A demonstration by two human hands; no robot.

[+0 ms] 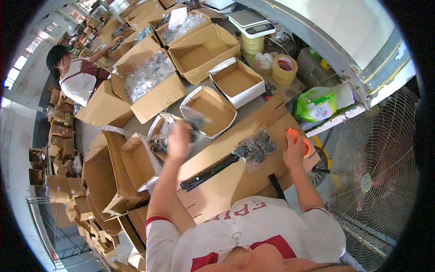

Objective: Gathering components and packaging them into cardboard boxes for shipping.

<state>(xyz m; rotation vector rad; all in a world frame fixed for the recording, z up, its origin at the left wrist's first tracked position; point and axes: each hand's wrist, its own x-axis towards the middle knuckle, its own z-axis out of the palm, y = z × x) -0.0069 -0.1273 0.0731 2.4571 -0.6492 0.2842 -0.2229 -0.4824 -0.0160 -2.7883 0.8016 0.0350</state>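
Note:
My left hand (pixel 180 139), smeared by motion, is over a small white-edged box (pixel 156 129) of clear bags and dark pieces. A dark, partly see-through blurred item (pixel 195 124) is at its fingers; its kind is not clear. My right hand (pixel 294 152) is closed on orange-handled scissors (pixel 292 134), whose blades are hidden. Between my hands, a clear plastic bag of dark grey parts (pixel 254 148) lies on a flat cardboard sheet (pixel 226 181). A long black slotted strip (pixel 208 173) lies on the cardboard left of that bag.
Emptied white-edged boxes (pixel 210 109) and a large carton of clear bags (pixel 149 77) stand ahead. Tape rolls (pixel 284 70), a scale (pixel 249 25) and a green bag (pixel 317 104) are far right. A caged fan (pixel 369 181) stands right. A co-worker (pixel 79 75) works far left.

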